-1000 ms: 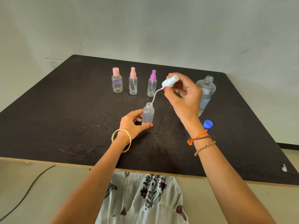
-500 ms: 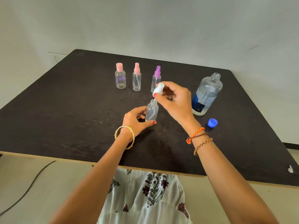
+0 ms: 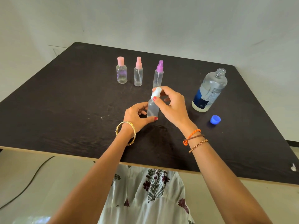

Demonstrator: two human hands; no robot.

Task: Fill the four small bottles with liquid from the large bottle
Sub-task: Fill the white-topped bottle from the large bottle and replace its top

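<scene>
A small clear bottle (image 3: 152,109) stands on the dark table (image 3: 68,102), and my left hand (image 3: 137,114) grips its lower body. My right hand (image 3: 171,104) pinches the white spray cap (image 3: 156,93), which sits on the bottle's neck. Three more small bottles stand in a row behind: one with a pink flip cap (image 3: 121,71), one with a pink sprayer (image 3: 138,72), one with a purple sprayer (image 3: 158,74). The large clear bottle (image 3: 209,91) stands uncapped to the right, with liquid in it.
The large bottle's blue cap (image 3: 215,119) lies on the table right of my right wrist. A small white object (image 3: 293,167) sits near the table's front right edge. A black cable (image 3: 27,183) runs across the floor at left.
My right hand has lowered the white spray cap and its tube into the small bottle until the cap sits on the neck. My left hand has kept hold of the bottle.
</scene>
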